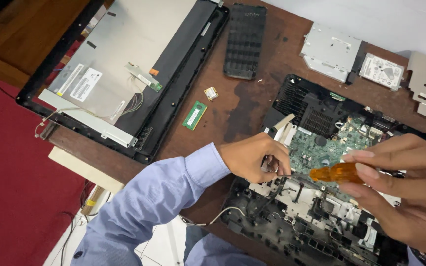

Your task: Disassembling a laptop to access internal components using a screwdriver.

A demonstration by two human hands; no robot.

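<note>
My right hand grips a screwdriver by its orange translucent handle, its thin shaft pointing left toward my left hand. My left hand, in a light blue sleeve, is curled with its fingertips pinched at the screwdriver tip over the left edge of a green circuit board. The board sits inside an opened black computer chassis with metal brackets and cables. What the fingertips pinch is hidden.
A detached display panel in a black frame lies at the upper left of the brown wooden table. A black vented cover, a green memory stick, a small card, an optical drive, a hard drive and a metal bracket lie around.
</note>
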